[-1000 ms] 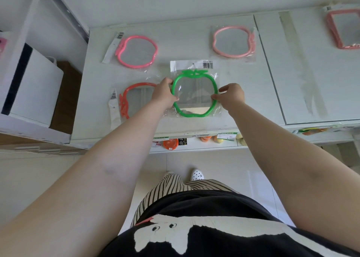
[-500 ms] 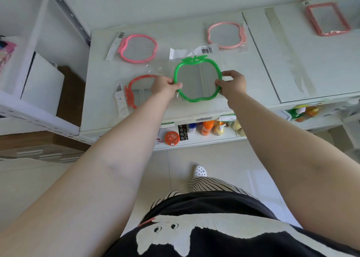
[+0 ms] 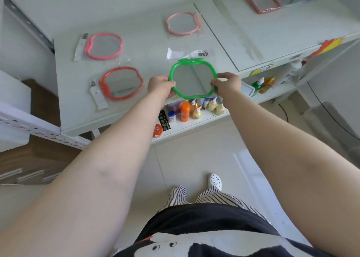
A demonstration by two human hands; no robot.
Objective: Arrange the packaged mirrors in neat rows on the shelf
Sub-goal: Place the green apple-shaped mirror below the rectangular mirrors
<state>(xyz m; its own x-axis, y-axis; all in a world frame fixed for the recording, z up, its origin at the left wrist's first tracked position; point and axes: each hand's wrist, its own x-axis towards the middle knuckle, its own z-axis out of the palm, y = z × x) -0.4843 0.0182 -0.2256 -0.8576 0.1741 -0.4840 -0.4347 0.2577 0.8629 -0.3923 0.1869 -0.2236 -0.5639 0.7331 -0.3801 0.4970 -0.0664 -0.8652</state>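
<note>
Both hands hold the green mirror in its clear packet at the front edge of the shelf. The left hand is clamped on the left side of the green frame, the right hand on the right side, with the packet's barcode flap pointing toward the back of the shelf. The lower part of the frame appears to hang past the front edge, so the mirror is not yet set down.

Three mirrors already lie flat on this shelf: a red mirror near the front edge at the left, a pink mirror behind it, and a pale pink mirror toward the back at the right. The open spot is in front of the pale pink one, level with the red one.

To do this well, keep the two-sided grip so the packet stays flat, push the mirror back until it is fully on the shelf, and line it up with the red mirror's row and the pale pink mirror's column. Let go only once it lies flat.
</note>
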